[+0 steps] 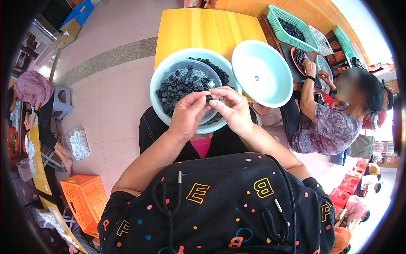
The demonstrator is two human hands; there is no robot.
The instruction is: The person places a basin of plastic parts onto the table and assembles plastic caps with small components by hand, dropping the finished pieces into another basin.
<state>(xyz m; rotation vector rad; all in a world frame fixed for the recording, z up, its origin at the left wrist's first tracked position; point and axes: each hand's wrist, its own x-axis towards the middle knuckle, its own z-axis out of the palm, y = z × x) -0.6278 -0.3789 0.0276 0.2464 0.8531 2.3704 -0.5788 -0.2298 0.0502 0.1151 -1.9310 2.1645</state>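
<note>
Above a clear bowl (172, 70), as the head view shows it, both bare hands come together fingertip to fingertip. The left hand (188, 112) has its fingers curled in, thumb and forefinger pinched nearly closed; the right hand (234, 112) meets it with thumb and forefinger drawn in likewise, and between them they grip one small black piece (209, 98), partly hidden by the tips. The bowl sits inside a pale green basin (154, 93), and heaps of black caps (179, 86) lie in both, with some clear, glinting material among those in the bowl. Taking the hands as the centre of the dial, a yellow wooden table (207, 25) stretches away at twelve o'clock, and a second pale green basin (275, 55) stands at two, right beside the first. Farther out, between one and two, a green basket (272, 23) holds more dark pieces; at three sits a co-worker (327, 131), hands by a red tray (293, 63). Across the floor, another co-worker (34, 86) bends at nine, near a grey stool (63, 101), and an orange crate (84, 203) rests at eight.
</note>
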